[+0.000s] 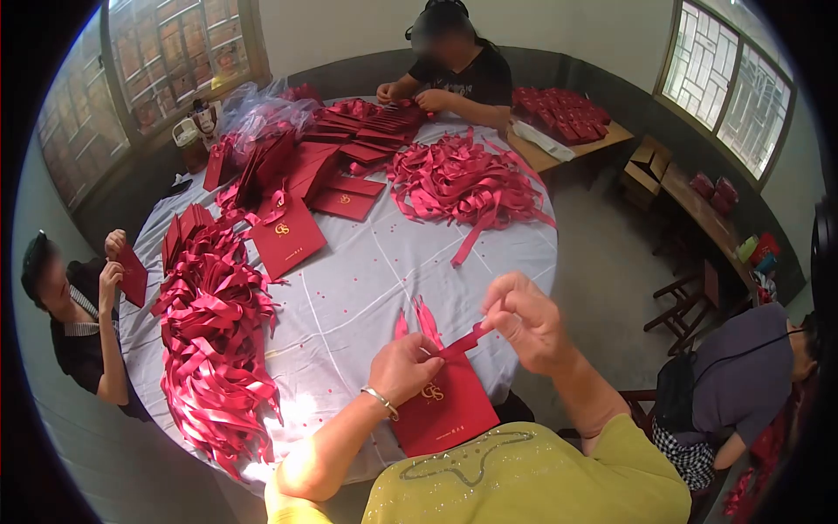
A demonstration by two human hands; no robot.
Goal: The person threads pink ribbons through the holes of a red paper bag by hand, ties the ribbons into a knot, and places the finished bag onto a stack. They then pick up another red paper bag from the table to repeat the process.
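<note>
Near the table's front edge, a flat red gift bag [454, 409] with a gold emblem lies in front of me, leaning against my front. My left hand [403, 371] is closed at its top edge, pinching a red ribbon [461, 345] there. The ribbon runs up to the right, and its other end is pinched between the thumb and fingers of my right hand [527, 321], raised off the bag. Two more ribbon ends [425, 321] stick out beyond the bag's top. A bracelet sits on my left wrist.
Heaps of red ribbon [471, 179] and ribboned bags [214, 349] cover parts of the white-clothed table [349, 323]. Stacked red bags [288, 240] lie farther back. Co-workers sit across [463, 74], at left [83, 323] and at right [742, 375]. A wooden stool [685, 306] stands right.
</note>
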